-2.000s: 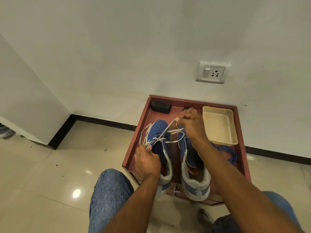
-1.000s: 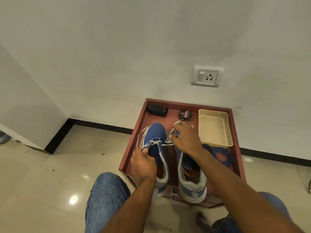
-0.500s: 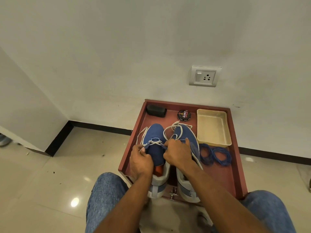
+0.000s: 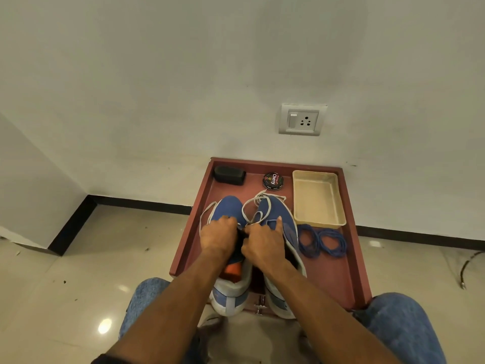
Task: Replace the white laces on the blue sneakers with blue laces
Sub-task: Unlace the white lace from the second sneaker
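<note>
1. Both hands have closed in over the left sneaker (image 4: 231,208) since a second ago, when the right hand (image 4: 265,244) was over the other sneaker (image 4: 278,219).
2. On the tray (image 4: 338,274), both sneakers stand at its near edge; the blue laces (image 4: 324,241) lie coiled toward its right edge.
3. The unlacing step is in hand: the left hand (image 4: 219,236) grips the sneaker, and the right seems to pinch the white lace (image 4: 245,214).
4. Next: pull the lace free of its eyelets.
</note>
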